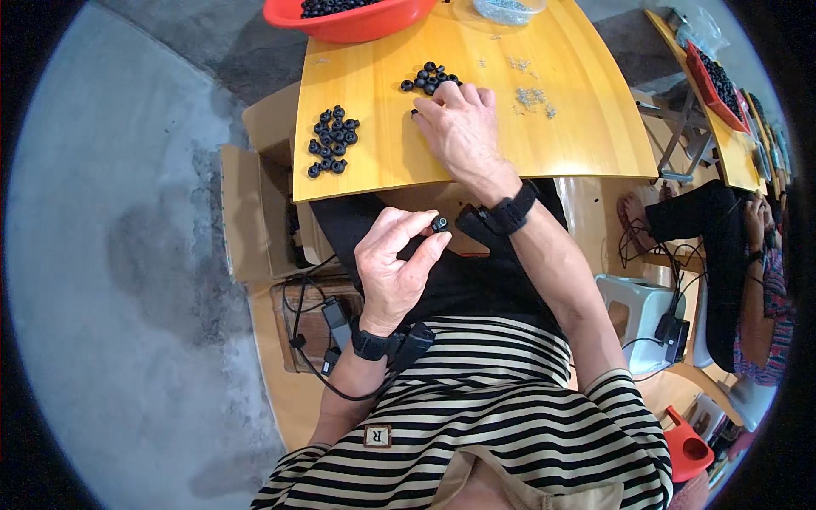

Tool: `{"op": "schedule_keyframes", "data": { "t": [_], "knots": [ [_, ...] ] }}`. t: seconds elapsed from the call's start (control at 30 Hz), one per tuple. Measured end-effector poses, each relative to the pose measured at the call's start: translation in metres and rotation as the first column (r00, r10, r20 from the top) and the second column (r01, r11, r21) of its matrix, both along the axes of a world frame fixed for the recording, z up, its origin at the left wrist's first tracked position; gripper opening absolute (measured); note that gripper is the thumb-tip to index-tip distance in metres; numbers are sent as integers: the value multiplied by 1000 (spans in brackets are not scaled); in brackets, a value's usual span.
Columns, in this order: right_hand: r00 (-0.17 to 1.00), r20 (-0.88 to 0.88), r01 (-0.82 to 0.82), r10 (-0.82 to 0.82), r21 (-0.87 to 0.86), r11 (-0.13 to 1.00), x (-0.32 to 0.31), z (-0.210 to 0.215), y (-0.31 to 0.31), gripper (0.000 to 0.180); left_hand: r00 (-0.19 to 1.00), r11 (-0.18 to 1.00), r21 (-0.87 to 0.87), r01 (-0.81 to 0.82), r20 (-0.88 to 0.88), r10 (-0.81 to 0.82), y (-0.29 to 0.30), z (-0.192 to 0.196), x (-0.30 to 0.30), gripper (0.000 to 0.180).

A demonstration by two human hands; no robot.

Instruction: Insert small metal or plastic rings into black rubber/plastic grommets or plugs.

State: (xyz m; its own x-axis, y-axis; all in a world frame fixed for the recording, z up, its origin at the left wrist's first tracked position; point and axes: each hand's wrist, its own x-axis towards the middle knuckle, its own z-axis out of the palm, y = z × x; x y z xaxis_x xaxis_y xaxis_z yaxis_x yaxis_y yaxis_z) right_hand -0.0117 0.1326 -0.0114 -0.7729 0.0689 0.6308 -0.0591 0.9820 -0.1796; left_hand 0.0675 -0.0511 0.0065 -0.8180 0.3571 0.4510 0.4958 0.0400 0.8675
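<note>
My left hand [395,265] is raised in front of the table's near edge. Its thumb and forefinger pinch a small black knob-like part [439,223] with a pale ring on its end. Over the yellow table, my right hand [463,134] is bent down with its fingers curled together. Its fingertips are turned under, so whatever they grip is hidden. Just beyond them lies a loose cluster of black knob-like parts [431,77], and a single dark piece [415,113] shows beside the hand. Another group of black parts [333,140] sits at the table's left.
A red basin [357,27] of black parts and a clear tub [507,8] of small silvery pieces stand at the far edge. Small metal bits [531,99] lie on the right. Below are a cardboard box [251,204] and cables; another person sits at right by a grey stool [633,310].
</note>
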Motion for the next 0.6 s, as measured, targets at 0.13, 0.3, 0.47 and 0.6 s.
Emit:
{"op": "schedule_keyframes", "data": {
  "t": [0.13,0.3,0.47,0.6],
  "knots": [
    [997,71,2,-4,29,1000,-8,-2,-8,15,1000,1000,-19,-13,8,13,-3,-2,0,26],
    [998,38,-44,43,8,999,-5,-1,-9,13,1000,1000,-26,-4,14,4,-2,-1,2,26],
    [917,65,-159,394,-847,508,65,37,2,12,996,998,-2,63,-58,-63,-1,3,-1,28],
    [871,50,28,488,-998,51,123,34,10,15,985,985,1,172,-23,-172,2,9,4,30]
  ]
}}
